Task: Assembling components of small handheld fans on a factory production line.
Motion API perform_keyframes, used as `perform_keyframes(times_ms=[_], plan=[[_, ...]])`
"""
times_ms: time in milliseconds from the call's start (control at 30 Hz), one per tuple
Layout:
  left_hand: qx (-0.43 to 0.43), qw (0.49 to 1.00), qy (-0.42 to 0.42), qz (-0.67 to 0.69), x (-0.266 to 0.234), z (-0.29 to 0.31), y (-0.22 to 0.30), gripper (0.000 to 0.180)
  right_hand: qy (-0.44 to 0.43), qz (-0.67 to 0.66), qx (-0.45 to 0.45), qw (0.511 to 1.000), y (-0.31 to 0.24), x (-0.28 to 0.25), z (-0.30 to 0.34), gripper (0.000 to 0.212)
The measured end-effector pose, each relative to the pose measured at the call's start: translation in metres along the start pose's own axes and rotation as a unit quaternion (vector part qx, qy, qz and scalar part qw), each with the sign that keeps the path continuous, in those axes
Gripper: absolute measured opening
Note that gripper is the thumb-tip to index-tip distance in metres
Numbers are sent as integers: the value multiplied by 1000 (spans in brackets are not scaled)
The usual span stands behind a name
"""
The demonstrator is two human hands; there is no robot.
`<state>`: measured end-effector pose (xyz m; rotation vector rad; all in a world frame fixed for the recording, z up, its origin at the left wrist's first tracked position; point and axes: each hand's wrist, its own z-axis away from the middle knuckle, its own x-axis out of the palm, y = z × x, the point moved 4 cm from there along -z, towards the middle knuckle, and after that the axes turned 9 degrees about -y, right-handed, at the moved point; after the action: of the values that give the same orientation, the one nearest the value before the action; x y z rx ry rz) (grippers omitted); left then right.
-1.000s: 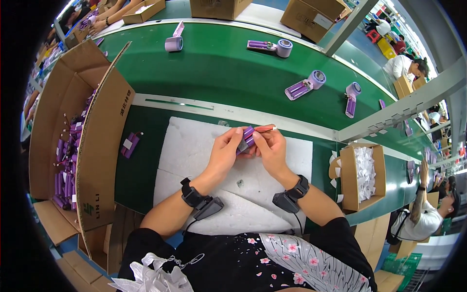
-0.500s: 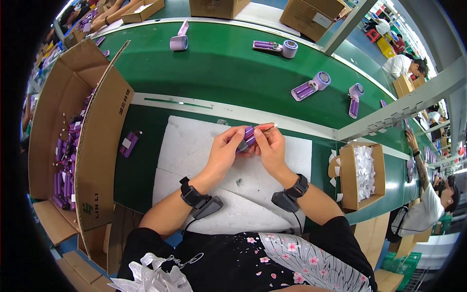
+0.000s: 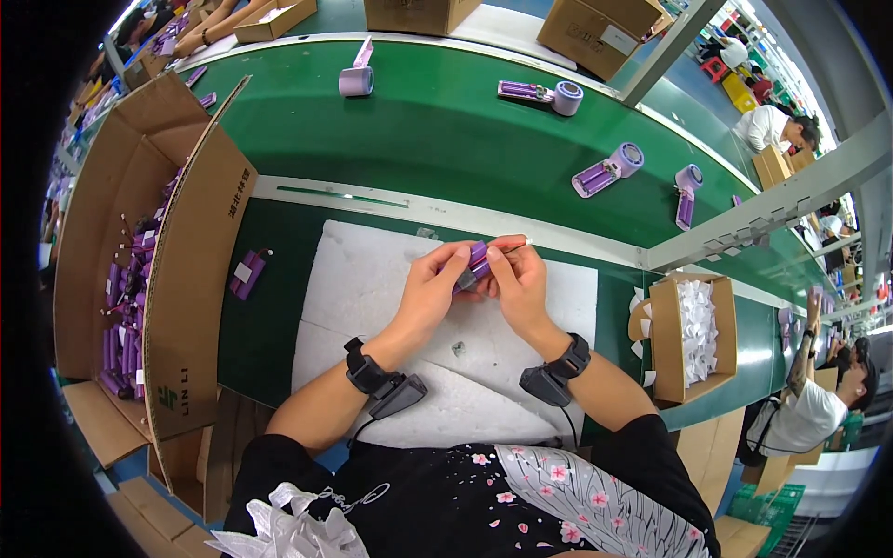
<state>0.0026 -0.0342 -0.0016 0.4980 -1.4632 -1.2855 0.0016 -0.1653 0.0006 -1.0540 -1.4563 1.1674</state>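
Note:
Over the white foam sheet (image 3: 372, 270), both of my hands hold one purple battery pack (image 3: 478, 264) with a dark grey patch at its lower end. My left hand (image 3: 433, 286) grips its left side between thumb and fingers. My right hand (image 3: 519, 286) has its thumb against the right side, and its fingers bend round the wire lead. A small white connector (image 3: 528, 242) pokes out past those fingertips. Most of the lead and the pack's underside are hidden. Another purple battery pack (image 3: 246, 275) with a white label lies on the green table left of the foam.
A tall carton (image 3: 191, 270) of purple packs stands at left. A small box (image 3: 663, 339) of white paper pieces sits at right. Beyond a pale rail (image 3: 446, 219), lilac handheld fans (image 3: 566, 98) lie on the green belt (image 3: 437, 121). A metal post (image 3: 781, 191) rises at right. Co-workers sit farther off.
The fans on the belt have shifted right. My right fingers have closed over the red lead, which showed more before. A co-worker's arm at right has lowered. The pack stays nearly in place.

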Motion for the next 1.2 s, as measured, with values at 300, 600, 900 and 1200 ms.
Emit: perform_keyframes(times_ms=[300, 600, 900, 1200], plan=[[6, 1000, -7, -16, 0, 1, 1, 31, 3, 1, -9, 1000, -2, 1, 0, 14], [5, 1000, -6, -22, 1, 1, 3, 35, 17, -8, -2, 1000, -4, 0, -1, 13], [-2, 999, -12, -41, 3, 3, 5, 41, 23, -15, -8, 1000, 0, -2, 1, 12], [3, 999, -17, -36, 4, 3, 11, 43, 27, -11, -18, 999, -3, -2, 0, 13]])
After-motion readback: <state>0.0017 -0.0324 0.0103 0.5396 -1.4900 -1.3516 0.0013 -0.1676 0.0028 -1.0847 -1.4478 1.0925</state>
